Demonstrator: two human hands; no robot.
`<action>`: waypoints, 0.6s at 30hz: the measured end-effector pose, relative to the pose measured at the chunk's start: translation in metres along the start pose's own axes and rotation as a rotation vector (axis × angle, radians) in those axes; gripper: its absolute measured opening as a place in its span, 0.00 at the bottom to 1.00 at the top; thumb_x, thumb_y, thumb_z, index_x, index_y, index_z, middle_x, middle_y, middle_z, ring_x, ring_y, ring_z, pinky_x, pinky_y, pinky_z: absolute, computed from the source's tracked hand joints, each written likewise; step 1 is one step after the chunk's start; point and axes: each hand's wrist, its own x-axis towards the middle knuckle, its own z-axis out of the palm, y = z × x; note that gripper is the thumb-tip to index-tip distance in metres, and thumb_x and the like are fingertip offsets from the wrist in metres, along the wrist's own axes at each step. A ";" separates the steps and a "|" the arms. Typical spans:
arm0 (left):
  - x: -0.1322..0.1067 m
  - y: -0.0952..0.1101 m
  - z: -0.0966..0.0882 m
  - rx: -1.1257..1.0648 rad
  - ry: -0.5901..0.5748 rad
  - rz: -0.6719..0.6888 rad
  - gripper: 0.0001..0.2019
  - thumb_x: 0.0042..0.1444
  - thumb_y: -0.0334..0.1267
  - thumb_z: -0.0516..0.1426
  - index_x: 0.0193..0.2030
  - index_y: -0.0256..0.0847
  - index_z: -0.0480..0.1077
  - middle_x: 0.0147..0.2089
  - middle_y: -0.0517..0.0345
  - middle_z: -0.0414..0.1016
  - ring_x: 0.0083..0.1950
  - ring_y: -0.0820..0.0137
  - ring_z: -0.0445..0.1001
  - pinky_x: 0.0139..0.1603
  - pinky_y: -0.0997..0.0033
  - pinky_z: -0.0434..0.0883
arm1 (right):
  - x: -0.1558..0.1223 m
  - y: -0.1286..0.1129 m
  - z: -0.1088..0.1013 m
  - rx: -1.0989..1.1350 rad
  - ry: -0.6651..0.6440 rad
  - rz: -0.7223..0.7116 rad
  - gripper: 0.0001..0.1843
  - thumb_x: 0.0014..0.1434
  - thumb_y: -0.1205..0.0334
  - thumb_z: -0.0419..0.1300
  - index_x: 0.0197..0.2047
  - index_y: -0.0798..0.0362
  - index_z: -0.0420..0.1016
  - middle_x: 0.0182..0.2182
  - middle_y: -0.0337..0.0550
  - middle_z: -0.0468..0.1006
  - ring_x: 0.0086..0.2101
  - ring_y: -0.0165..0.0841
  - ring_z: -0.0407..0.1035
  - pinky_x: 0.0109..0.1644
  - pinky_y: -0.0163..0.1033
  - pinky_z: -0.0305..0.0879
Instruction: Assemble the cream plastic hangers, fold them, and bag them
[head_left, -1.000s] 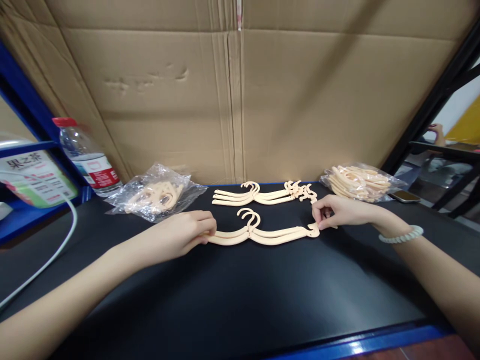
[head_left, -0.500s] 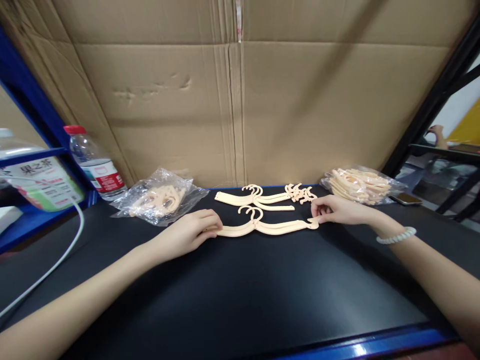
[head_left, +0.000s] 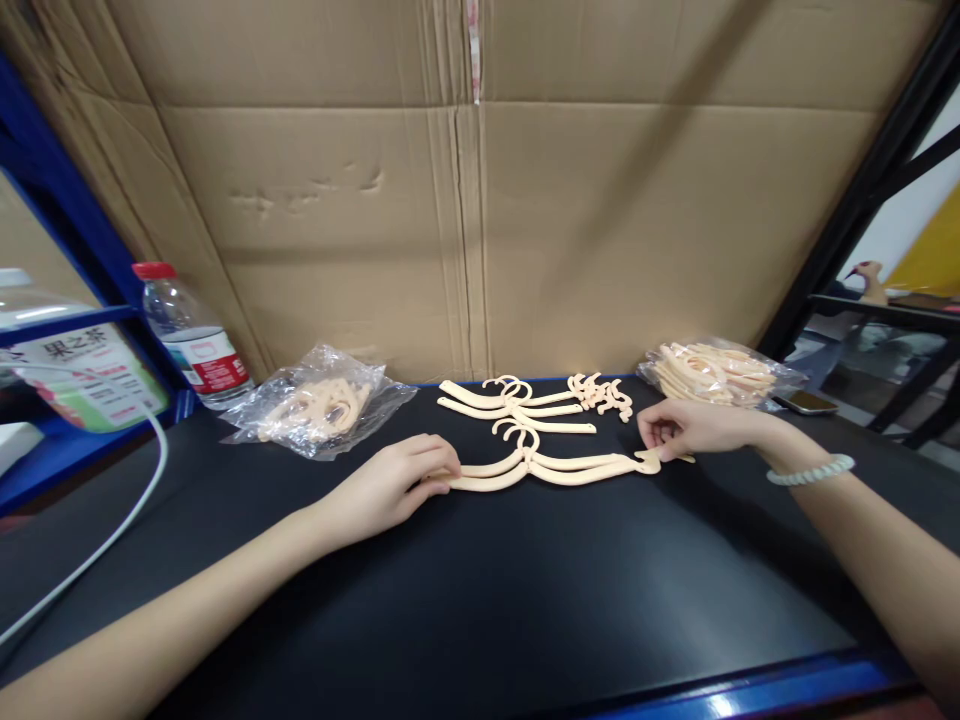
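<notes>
Two cream plastic clothes hangers (head_left: 491, 482) lie close together on the black table, their curved hooks pointing toward the back. My left hand (head_left: 409, 480) is closed round their left ends. At the right end, my right hand (head_left: 679, 428) pinches a small cream hook-shaped piece (head_left: 649, 461), which meets the tip of one hanger. A thin cream end pokes out beyond my right fingers. Behind lie more cream hangers (head_left: 559, 427), with hooks overlapping the front pair. A pile of small cream hook pieces (head_left: 600, 391) sits to the right of those.
A clear bag with cream curved parts (head_left: 322, 405) lies left, near a red-capped bottle (head_left: 202, 345). Another bag of cream parts (head_left: 712, 372) and a phone (head_left: 806, 402) are at right. Cardboard (head_left: 337, 200) stands behind. A white cable (head_left: 154, 480) runs down the left.
The front hangers and both hands appear shifted slightly right and nearer, and the two hangers are spread further apart. The camera view has also shifted a little.
</notes>
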 end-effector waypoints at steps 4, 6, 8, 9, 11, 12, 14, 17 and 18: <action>0.002 0.005 0.007 -0.030 0.045 -0.011 0.07 0.64 0.32 0.51 0.43 0.41 0.70 0.46 0.53 0.72 0.47 0.67 0.72 0.50 0.69 0.69 | -0.005 0.004 -0.004 0.005 -0.025 0.061 0.07 0.43 0.62 0.60 0.27 0.54 0.69 0.22 0.41 0.71 0.25 0.33 0.66 0.29 0.37 0.61; 0.002 0.004 0.009 -0.027 0.058 -0.017 0.07 0.64 0.32 0.51 0.44 0.41 0.70 0.46 0.53 0.72 0.47 0.67 0.72 0.50 0.68 0.69 | -0.005 0.005 -0.003 0.009 -0.023 0.067 0.06 0.43 0.62 0.60 0.27 0.54 0.69 0.21 0.41 0.71 0.25 0.33 0.66 0.28 0.37 0.61; 0.002 0.003 0.009 -0.014 0.060 -0.025 0.07 0.64 0.32 0.52 0.44 0.41 0.70 0.46 0.54 0.73 0.47 0.67 0.72 0.50 0.68 0.70 | -0.002 0.006 -0.002 0.009 0.002 0.056 0.06 0.43 0.62 0.59 0.27 0.54 0.69 0.22 0.41 0.72 0.24 0.33 0.66 0.28 0.37 0.61; 0.002 0.002 0.009 -0.004 0.060 -0.030 0.07 0.63 0.32 0.52 0.44 0.41 0.70 0.46 0.54 0.73 0.47 0.67 0.72 0.49 0.68 0.70 | 0.000 0.006 -0.001 0.003 0.026 0.047 0.06 0.44 0.62 0.60 0.28 0.54 0.69 0.22 0.41 0.72 0.24 0.33 0.66 0.28 0.37 0.60; 0.001 0.001 0.007 0.017 0.058 -0.039 0.07 0.63 0.33 0.52 0.43 0.41 0.70 0.46 0.54 0.73 0.47 0.67 0.72 0.49 0.68 0.70 | 0.003 0.004 0.002 -0.023 0.087 0.025 0.06 0.46 0.60 0.60 0.27 0.53 0.69 0.22 0.40 0.72 0.24 0.32 0.65 0.28 0.36 0.60; 0.001 0.000 0.007 0.028 0.057 -0.042 0.07 0.64 0.33 0.52 0.43 0.41 0.70 0.45 0.54 0.73 0.46 0.67 0.72 0.49 0.68 0.70 | 0.005 0.003 0.003 -0.041 0.120 0.010 0.07 0.46 0.60 0.60 0.27 0.53 0.69 0.22 0.40 0.71 0.24 0.32 0.65 0.28 0.36 0.60; 0.001 -0.001 0.005 0.048 0.058 -0.054 0.07 0.63 0.33 0.51 0.43 0.41 0.70 0.45 0.54 0.73 0.46 0.67 0.72 0.48 0.68 0.69 | 0.008 0.000 0.005 -0.073 0.180 -0.019 0.08 0.47 0.58 0.60 0.28 0.53 0.69 0.22 0.40 0.71 0.26 0.33 0.65 0.29 0.36 0.59; 0.001 -0.005 0.001 0.063 0.066 -0.081 0.07 0.63 0.33 0.51 0.43 0.42 0.70 0.44 0.55 0.73 0.45 0.67 0.73 0.47 0.68 0.70 | 0.010 -0.006 0.009 -0.094 0.229 -0.039 0.08 0.48 0.57 0.60 0.29 0.53 0.69 0.23 0.40 0.71 0.27 0.33 0.65 0.30 0.37 0.59; 0.000 -0.007 0.000 0.064 0.067 -0.088 0.07 0.63 0.33 0.52 0.43 0.42 0.70 0.44 0.55 0.73 0.45 0.67 0.73 0.47 0.69 0.70 | 0.011 -0.007 0.010 -0.095 0.234 -0.041 0.09 0.48 0.57 0.60 0.29 0.53 0.69 0.24 0.40 0.71 0.27 0.33 0.65 0.31 0.37 0.59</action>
